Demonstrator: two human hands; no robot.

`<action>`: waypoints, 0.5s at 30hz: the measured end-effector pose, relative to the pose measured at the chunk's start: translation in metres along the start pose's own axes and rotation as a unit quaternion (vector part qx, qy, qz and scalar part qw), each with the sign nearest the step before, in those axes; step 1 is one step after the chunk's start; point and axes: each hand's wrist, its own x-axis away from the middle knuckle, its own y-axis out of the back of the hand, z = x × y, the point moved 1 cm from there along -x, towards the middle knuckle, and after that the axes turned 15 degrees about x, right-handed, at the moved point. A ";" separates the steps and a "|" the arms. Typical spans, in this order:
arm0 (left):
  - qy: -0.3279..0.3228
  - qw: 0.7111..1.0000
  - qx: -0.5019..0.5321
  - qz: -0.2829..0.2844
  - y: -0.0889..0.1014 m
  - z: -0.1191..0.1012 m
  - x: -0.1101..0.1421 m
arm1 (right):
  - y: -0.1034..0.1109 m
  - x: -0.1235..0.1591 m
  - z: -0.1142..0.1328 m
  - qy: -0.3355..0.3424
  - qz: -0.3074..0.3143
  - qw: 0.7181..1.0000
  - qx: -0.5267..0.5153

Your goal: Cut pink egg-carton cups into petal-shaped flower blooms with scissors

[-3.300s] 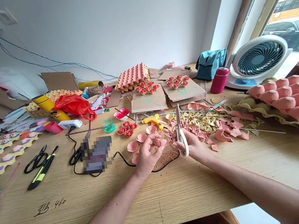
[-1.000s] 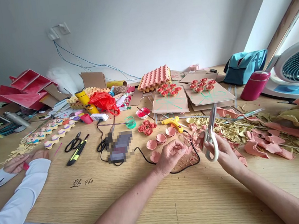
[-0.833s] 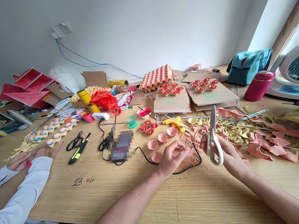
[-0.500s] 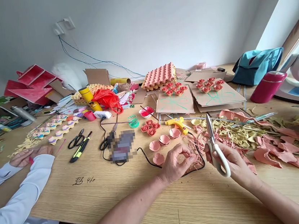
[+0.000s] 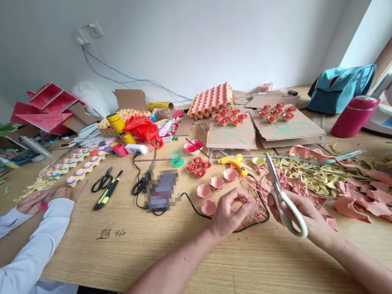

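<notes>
My right hand [image 5: 302, 215] grips white-handled scissors [image 5: 289, 212], their blades nearly together and pointing up and away. To its left my left hand [image 5: 230, 214] is closed in a pinch, thumb against fingers. Whatever it holds is too small to make out against the pink scraps [image 5: 258, 210] behind. Pink petal-edged cups [image 5: 216, 183] stand just beyond the left hand, and another cup [image 5: 208, 207] lies beside its knuckles. Past them sits a cluster of red paper-pulp roses [image 5: 198, 167]. A yellow glue gun [image 5: 234, 163] lies beyond both hands, its black cord looping around the scraps.
Pink and yellow cuttings [image 5: 362, 195] spread over the right side. Cardboard sheets [image 5: 232, 135] bearing more roses and a stacked egg tray [image 5: 211, 99] stand behind. A box cutter [image 5: 107, 191] and black scissors [image 5: 102, 180] lie left, near a co-worker's white sleeves [image 5: 54, 231].
The scissors have tilted slightly leftward at the tip in my right hand. My left hand keeps its pinch almost unmoved. The whole view has shifted a little.
</notes>
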 end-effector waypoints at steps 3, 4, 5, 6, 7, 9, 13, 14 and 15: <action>0.013 0.999 0.032 -0.002 0.001 0.004 -0.002 | 0.000 -0.001 0.000 0.006 0.010 1.000 -0.011; 0.016 0.999 0.039 0.000 0.002 0.005 -0.002 | 0.000 -0.001 0.000 0.008 0.011 1.000 -0.013; 0.018 0.999 0.043 0.001 0.002 0.006 -0.002 | 0.001 -0.001 -0.001 0.010 0.012 1.000 -0.013; 0.020 0.999 0.044 0.001 0.002 0.006 -0.002 | 0.001 -0.001 -0.001 0.012 0.013 1.000 -0.014; 0.021 0.999 0.043 0.002 0.002 0.007 -0.002 | 0.001 -0.001 -0.001 0.014 0.013 1.000 -0.015; 0.023 0.999 0.040 0.004 0.002 0.006 -0.002 | 0.000 -0.001 -0.001 0.013 0.015 1.000 -0.018; 0.036 0.999 0.027 -0.001 0.001 0.004 -0.002 | 0.000 -0.001 -0.002 0.000 0.019 0.999 -0.029; 0.035 0.999 0.026 -0.002 0.000 0.003 -0.002 | 0.001 -0.001 -0.002 -0.002 0.018 0.999 -0.028; 0.032 0.999 0.027 -0.002 0.000 0.002 -0.002 | 0.001 0.000 -0.001 -0.003 0.016 1.000 -0.026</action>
